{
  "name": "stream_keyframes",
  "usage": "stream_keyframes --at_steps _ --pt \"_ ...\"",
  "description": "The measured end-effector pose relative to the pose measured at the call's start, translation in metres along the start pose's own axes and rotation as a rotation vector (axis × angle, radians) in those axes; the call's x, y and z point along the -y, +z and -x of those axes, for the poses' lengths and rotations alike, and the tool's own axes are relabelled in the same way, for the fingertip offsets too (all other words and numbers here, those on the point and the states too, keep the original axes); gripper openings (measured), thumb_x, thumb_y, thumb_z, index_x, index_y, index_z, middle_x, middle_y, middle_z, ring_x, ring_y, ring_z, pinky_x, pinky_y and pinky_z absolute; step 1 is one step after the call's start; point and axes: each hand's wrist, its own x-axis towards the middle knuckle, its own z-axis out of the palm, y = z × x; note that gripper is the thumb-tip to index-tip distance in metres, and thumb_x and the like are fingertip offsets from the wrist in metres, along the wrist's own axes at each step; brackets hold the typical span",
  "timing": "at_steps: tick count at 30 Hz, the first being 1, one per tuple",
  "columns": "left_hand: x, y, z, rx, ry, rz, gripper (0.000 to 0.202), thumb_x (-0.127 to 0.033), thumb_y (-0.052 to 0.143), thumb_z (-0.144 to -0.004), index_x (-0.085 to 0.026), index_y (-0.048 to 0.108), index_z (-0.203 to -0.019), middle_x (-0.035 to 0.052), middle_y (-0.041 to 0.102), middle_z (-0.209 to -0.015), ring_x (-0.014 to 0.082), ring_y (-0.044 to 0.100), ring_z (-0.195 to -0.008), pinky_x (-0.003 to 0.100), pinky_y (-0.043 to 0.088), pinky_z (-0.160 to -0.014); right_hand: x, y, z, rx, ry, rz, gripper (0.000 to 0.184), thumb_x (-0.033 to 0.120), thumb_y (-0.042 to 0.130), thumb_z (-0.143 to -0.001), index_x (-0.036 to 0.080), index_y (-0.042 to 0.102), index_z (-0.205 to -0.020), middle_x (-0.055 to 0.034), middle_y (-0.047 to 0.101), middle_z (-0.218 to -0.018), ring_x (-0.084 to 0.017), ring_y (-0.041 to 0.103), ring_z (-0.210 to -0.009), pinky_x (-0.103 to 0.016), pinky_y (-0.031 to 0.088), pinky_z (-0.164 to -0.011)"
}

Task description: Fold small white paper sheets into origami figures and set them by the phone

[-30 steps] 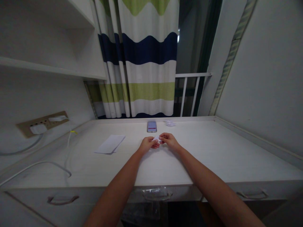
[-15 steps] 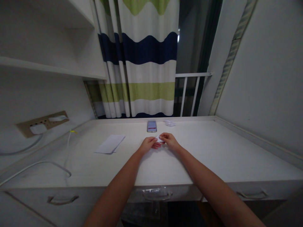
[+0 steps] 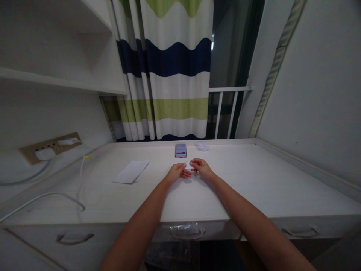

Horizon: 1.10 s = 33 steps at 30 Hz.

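Both of my hands meet over the middle of a white desk (image 3: 254, 188). My left hand (image 3: 176, 173) and my right hand (image 3: 200, 167) pinch a small folded piece of white paper (image 3: 188, 165) between their fingertips, just above the desk top. Only a small corner of the paper shows between the fingers. A phone (image 3: 181, 150) with a lit screen lies flat a little beyond the hands.
A white sheet of paper (image 3: 131, 171) lies to the left of the hands. Small crumpled white bits (image 3: 202, 146) sit near the phone. A white cable (image 3: 56, 195) runs from a wall socket strip (image 3: 50, 146) at left. A striped curtain (image 3: 172, 71) hangs behind; drawer handles (image 3: 75, 238) line the front.
The hands stay together on the small paper; the fingers have shifted slightly, and the paper's visible corner has moved a little toward the right hand.
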Motion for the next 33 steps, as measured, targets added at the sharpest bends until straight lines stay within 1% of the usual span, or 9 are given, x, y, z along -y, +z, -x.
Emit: stream_keyframes --at_steps 3,5,10,14,17,21,26,30,33 --pt "0.0 0.0 -0.001 -0.024 -0.002 0.002 0.025 -0.037 0.052 -0.074 -0.013 0.049 -0.073 0.0065 0.064 -0.058 0.0132 0.06 -0.05 0.024 0.047 -0.052 0.0 -0.001 0.0 -0.004 -0.012 0.045 0.031 0.044 0.059 -0.061 0.014 0.056 -0.069 0.0065 0.047 -0.039 -0.005 0.039 -0.032 -0.017 0.029 -0.034" --pt "-0.001 -0.001 -0.002 -0.045 -0.014 0.01 0.023 -0.036 0.05 -0.075 -0.013 0.047 -0.074 0.0053 0.063 -0.056 0.013 0.06 -0.049 0.023 0.046 -0.05 -0.001 -0.002 0.0 -0.015 -0.039 0.046 0.032 0.044 0.057 -0.063 0.014 0.057 -0.074 0.0067 0.047 -0.04 -0.005 0.039 -0.033 -0.017 0.03 -0.035" --pt "-0.001 -0.001 -0.002 -0.035 -0.011 -0.007 0.023 -0.037 0.05 -0.074 -0.015 0.044 -0.078 0.0041 0.062 -0.058 0.013 0.06 -0.05 0.023 0.046 -0.048 0.001 -0.004 -0.001 -0.03 -0.075 0.03 0.031 0.04 0.059 -0.06 0.014 0.056 -0.077 0.0068 0.048 -0.041 -0.005 0.04 -0.036 -0.018 0.031 -0.037" --pt "0.0 -0.003 -0.002 -0.105 0.131 -0.078 0.036 -0.035 0.06 -0.065 -0.02 0.04 -0.091 -0.0007 0.058 -0.071 0.013 0.06 -0.054 0.022 0.045 -0.045 0.0 -0.004 -0.003 -0.04 -0.068 0.037 0.029 0.039 0.06 -0.06 0.014 0.056 -0.075 0.0072 0.046 -0.04 -0.005 0.039 -0.035 -0.018 0.029 -0.036" --pt "0.002 -0.004 -0.002 -0.115 0.205 -0.153 0.034 -0.036 0.062 -0.061 -0.02 0.044 -0.086 -0.0009 0.052 -0.078 0.0112 0.058 -0.058 0.019 0.043 -0.042 -0.003 -0.004 -0.004 -0.044 -0.063 0.032 0.028 0.039 0.059 -0.06 0.015 0.055 -0.074 0.0069 0.046 -0.04 -0.006 0.04 -0.035 -0.018 0.029 -0.036" --pt "0.006 -0.005 -0.004 -0.07 0.203 -0.231 0.029 -0.037 0.061 -0.061 -0.016 0.048 -0.077 -0.0002 0.051 -0.076 0.0097 0.056 -0.058 0.018 0.041 -0.041 -0.006 -0.004 -0.004 -0.027 -0.072 -0.004 0.03 0.043 0.057 -0.063 0.015 0.056 -0.072 0.0054 0.049 -0.043 -0.006 0.042 -0.038 -0.019 0.032 -0.039" --pt "0.009 -0.005 -0.006 0.007 0.169 -0.276 0.028 -0.033 0.063 -0.06 -0.015 0.048 -0.075 -0.0018 0.054 -0.06 0.0082 0.052 -0.049 0.017 0.038 -0.039 -0.001 -0.004 -0.001 0.021 -0.079 -0.04 0.031 0.045 0.056 -0.065 0.014 0.057 -0.066 0.0035 0.051 -0.046 -0.006 0.044 -0.041 -0.02 0.035 -0.044" --pt "0.005 -0.004 -0.003 0.0 0.13 -0.266 0.028 -0.033 0.064 -0.059 -0.015 0.048 -0.073 -0.0018 0.056 -0.054 0.0083 0.051 -0.045 0.018 0.038 -0.04 0.005 -0.002 0.003 0.046 -0.085 -0.063 0.027 0.039 0.064 -0.059 0.014 0.057 -0.064 0.0031 0.053 -0.051 -0.007 0.046 -0.045 -0.021 0.037 -0.047" --pt "0.002 -0.003 -0.002 -0.01 0.119 -0.242 0.03 -0.035 0.065 -0.058 -0.015 0.048 -0.073 -0.0003 0.059 -0.056 0.0093 0.054 -0.046 0.019 0.04 -0.041 0.006 -0.001 0.003 0.064 -0.102 -0.066 0.027 0.034 0.068 -0.055 0.015 0.058 -0.071 0.0029 0.055 -0.055 -0.007 0.048 -0.047 -0.022 0.039 -0.049"
